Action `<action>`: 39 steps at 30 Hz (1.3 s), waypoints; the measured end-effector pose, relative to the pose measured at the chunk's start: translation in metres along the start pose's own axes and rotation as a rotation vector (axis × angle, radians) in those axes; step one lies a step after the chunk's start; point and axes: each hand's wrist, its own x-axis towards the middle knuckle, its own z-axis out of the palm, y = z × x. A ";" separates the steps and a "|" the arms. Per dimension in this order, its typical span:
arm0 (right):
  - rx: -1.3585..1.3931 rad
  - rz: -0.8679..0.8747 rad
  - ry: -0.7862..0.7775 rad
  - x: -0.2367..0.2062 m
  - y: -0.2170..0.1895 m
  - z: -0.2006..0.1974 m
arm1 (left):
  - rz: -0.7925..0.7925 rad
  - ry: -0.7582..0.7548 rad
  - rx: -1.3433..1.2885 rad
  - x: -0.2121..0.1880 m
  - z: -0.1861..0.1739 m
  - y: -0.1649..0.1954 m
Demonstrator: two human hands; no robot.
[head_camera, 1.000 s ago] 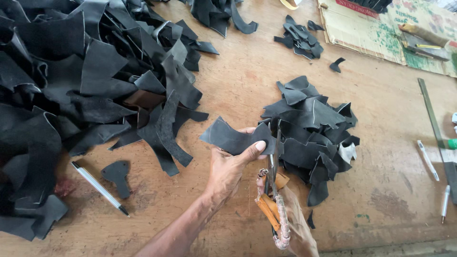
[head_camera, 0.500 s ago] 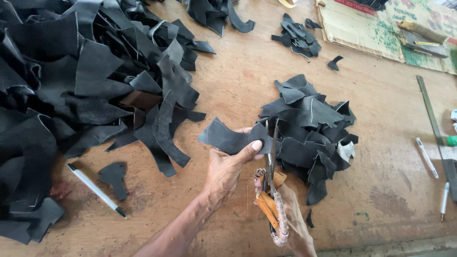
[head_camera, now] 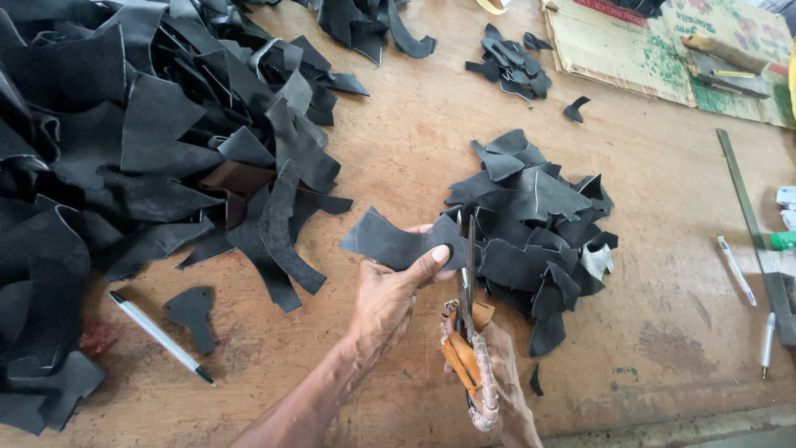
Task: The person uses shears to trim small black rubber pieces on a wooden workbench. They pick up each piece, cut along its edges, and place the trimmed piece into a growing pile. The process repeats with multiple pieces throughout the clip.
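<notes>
Here the left hand (head_camera: 390, 294) pinches a flat black leather piece (head_camera: 402, 242) just below the middle of the frame, thumb on top and the other fingers hidden beneath it, so that the piece is stretched out level and its right edge meets the blades of the scissors (head_camera: 467, 282). The right hand (head_camera: 497, 386), at the lower middle, is closed through the scissors' wrapped handles; an orange-brown strip lies over part of the grip, so how its fingers sit inside the loops is hard to tell, and its wrist is cut off by the bottom edge. The blades point straight up the frame and appear nearly closed against the leather, though dark blade on dark material makes the exact gap unclear. Just right of the blades lies a small heap of cut pieces (head_camera: 531, 224), close enough that trimmed parts would drop onto it, while a much larger pile of raw scraps (head_camera: 124, 149) fills the left and upper left, running out of frame. On the wooden worktop (head_camera: 414, 133), a pen (head_camera: 162, 336) lies beside a small shaped cut-out (head_camera: 192, 311) at lower left, likely kept near as a pattern. Along the right edge a long metal ruler (head_camera: 750, 224) and more pens are partly cropped; the cardboard sheet (head_camera: 630, 41) at upper right carries tools too small to identify.
</notes>
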 end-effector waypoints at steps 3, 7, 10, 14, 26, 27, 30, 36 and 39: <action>0.013 -0.075 -0.015 -0.001 0.002 0.001 | -0.024 -0.007 -0.031 0.001 -0.001 0.000; 0.055 -0.110 -0.036 -0.002 0.005 0.000 | -0.093 0.004 -0.090 0.003 -0.002 0.001; 0.112 -0.086 -0.043 -0.001 0.008 -0.003 | -0.097 -0.012 -0.138 0.004 -0.003 0.001; 0.135 -0.045 -0.044 0.000 0.012 -0.005 | -0.119 -0.024 -0.130 0.004 -0.005 0.002; 0.207 0.018 -0.028 -0.005 0.027 -0.015 | -0.160 -0.058 -0.131 0.008 -0.011 -0.002; 0.213 0.019 -0.024 -0.006 0.027 -0.015 | -0.169 -0.048 -0.131 0.009 -0.012 -0.003; 0.234 0.004 -0.003 -0.007 0.024 -0.010 | -0.142 -0.019 -0.109 0.011 -0.014 -0.009; 0.074 -0.126 -0.031 -0.001 0.007 0.001 | -0.027 0.061 0.141 0.009 -0.018 -0.021; 0.250 -0.051 -0.065 0.003 -0.001 0.003 | -0.027 0.033 0.117 0.010 -0.017 -0.023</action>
